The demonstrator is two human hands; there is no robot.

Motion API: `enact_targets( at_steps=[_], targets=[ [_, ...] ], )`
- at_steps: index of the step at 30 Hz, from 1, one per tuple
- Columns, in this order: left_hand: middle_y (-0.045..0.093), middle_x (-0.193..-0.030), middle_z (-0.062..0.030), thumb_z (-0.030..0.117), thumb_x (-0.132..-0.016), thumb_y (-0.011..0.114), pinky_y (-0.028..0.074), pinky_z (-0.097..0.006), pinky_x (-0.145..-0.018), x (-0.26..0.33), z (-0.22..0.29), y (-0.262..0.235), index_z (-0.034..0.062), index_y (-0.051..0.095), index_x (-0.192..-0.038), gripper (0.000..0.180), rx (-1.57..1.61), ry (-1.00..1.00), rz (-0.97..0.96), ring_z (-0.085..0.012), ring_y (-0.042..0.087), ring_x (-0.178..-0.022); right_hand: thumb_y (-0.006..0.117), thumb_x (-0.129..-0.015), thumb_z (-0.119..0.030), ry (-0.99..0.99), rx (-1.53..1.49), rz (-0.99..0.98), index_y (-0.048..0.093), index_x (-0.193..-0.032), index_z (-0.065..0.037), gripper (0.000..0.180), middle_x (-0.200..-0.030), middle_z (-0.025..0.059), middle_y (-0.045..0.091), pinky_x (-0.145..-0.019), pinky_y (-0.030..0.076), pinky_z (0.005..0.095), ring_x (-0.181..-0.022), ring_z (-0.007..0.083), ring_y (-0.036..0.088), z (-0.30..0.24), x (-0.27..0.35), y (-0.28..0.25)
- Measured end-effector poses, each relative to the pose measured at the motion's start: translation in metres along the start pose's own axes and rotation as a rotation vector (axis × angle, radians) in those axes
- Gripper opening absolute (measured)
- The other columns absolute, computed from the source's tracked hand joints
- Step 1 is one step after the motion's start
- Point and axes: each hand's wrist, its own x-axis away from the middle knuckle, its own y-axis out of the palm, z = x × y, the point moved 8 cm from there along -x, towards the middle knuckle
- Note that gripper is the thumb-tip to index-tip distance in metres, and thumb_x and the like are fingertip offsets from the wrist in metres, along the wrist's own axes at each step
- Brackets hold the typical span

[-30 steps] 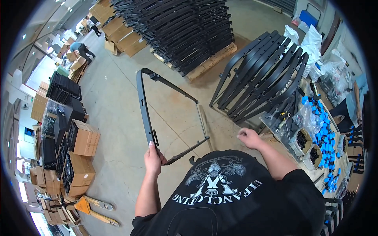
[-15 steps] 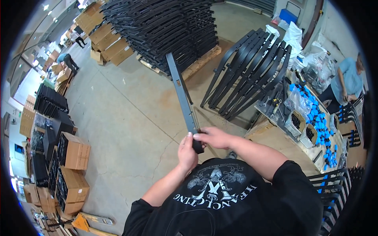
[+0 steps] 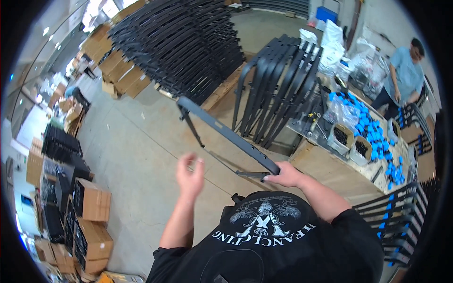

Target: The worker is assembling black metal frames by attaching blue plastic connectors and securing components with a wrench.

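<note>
My right hand (image 3: 285, 175) grips one corner of a black metal frame (image 3: 226, 132), which slants up and away to the left over the concrete floor. My left hand (image 3: 190, 175) hangs in the air to the left of it, fingers spread, touching nothing. Just beyond the frame, a row of similar black frames (image 3: 278, 80) leans upright together. A big pile of black frames (image 3: 174, 42) lies on a pallet farther back.
A workbench (image 3: 330, 165) on my right holds blue caps (image 3: 370, 132), tubs of black parts and plastic bags. Another person (image 3: 401, 78) stands at its far end. Cardboard boxes (image 3: 89, 203) with black parts line the left side. Finished frames with blue caps (image 3: 396, 221) rest at lower right.
The frame has swung from edge-on in both hands to slanting leftward. My left hand has let go of it and moved down-left; my right hand keeps its hold.
</note>
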Motion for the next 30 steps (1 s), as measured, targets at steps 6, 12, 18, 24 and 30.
enact_targets(
  at_steps=[6,12,18,24,30],
  targets=[
    [0.064,-0.117,-0.0193,0.018,-0.092,0.068,0.045,-0.038,-0.099,-0.044,0.093,0.023,-0.0011,0.062,-0.122,0.037,-0.127,0.425,0.192,-0.0299,0.06,-0.115,0.078,-0.081,-0.02,-0.04,-0.132,0.241,0.064,-0.097,-0.005,0.026,-0.083,0.0128,0.066,-0.073,0.051,0.0388,-0.076,0.0246,0.062,0.132,0.085,-0.049],
    [0.061,-0.068,-0.0101,0.016,-0.091,0.066,0.045,-0.034,-0.059,0.042,0.128,0.148,-0.0004,0.063,-0.077,0.022,-0.102,0.389,-0.419,-0.0175,0.057,-0.064,0.079,-0.072,-0.014,0.113,-0.062,0.599,0.058,-0.086,-0.004,0.027,-0.083,0.0196,0.064,-0.071,0.05,0.0438,-0.079,0.0371,0.062,0.275,0.172,-0.063],
    [0.052,-0.066,-0.0024,0.012,-0.096,0.059,0.035,-0.03,-0.055,0.041,0.184,0.181,0.0012,0.056,-0.073,0.026,0.209,0.267,-0.342,-0.0118,0.043,-0.061,0.077,-0.066,-0.011,0.124,-0.08,0.683,0.06,-0.083,-0.006,0.024,-0.076,0.0165,0.062,-0.067,0.05,0.0422,-0.072,0.0327,0.062,0.249,0.281,-0.157],
    [0.054,-0.071,-0.0012,0.021,-0.1,0.053,0.036,-0.028,-0.063,0.059,0.209,0.271,0.0013,0.061,-0.077,0.03,0.384,0.033,-0.358,-0.0114,0.047,-0.069,0.07,-0.072,0.003,0.112,-0.321,0.985,0.056,-0.085,-0.004,0.019,-0.073,0.0019,0.053,-0.065,0.044,0.0291,-0.072,0.0106,0.051,0.232,0.394,-0.24],
    [0.056,-0.072,-0.0013,0.02,-0.1,0.053,0.036,-0.028,-0.064,0.094,0.185,0.377,0.0019,0.06,-0.075,0.031,0.504,0.006,-0.547,-0.0107,0.048,-0.07,0.071,-0.075,-0.002,0.175,-0.033,1.112,0.057,-0.084,-0.004,0.017,-0.073,0.0038,0.054,-0.063,0.045,0.0297,-0.071,0.0119,0.052,0.251,0.448,-0.267]
  ],
)
